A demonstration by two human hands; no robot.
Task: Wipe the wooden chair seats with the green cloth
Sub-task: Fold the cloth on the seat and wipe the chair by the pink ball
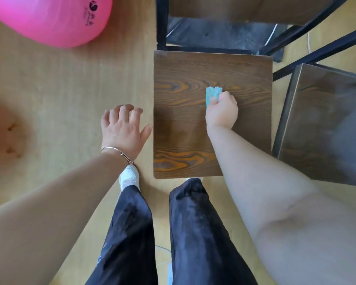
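Note:
A dark wooden chair seat (pixel 181 124) with orange grain lies straight below me. My right hand (pixel 222 112) grips a small green cloth (pixel 212 93) and presses it onto the seat's middle, slightly right of centre. Only the cloth's upper part shows past my fingers. My left hand (pixel 123 128) hovers over the floor just left of the seat with fingers spread, holding nothing; a thin bracelet circles its wrist. A second wooden seat (pixel 325 128) stands tilted at the right.
A pink exercise ball (pixel 53 19) sits at the top left on the light wooden floor (pixel 60 89). Black metal chair frames (pixel 160 23) and a dark mat lie beyond the seat. My legs in dark trousers stand at the seat's near edge.

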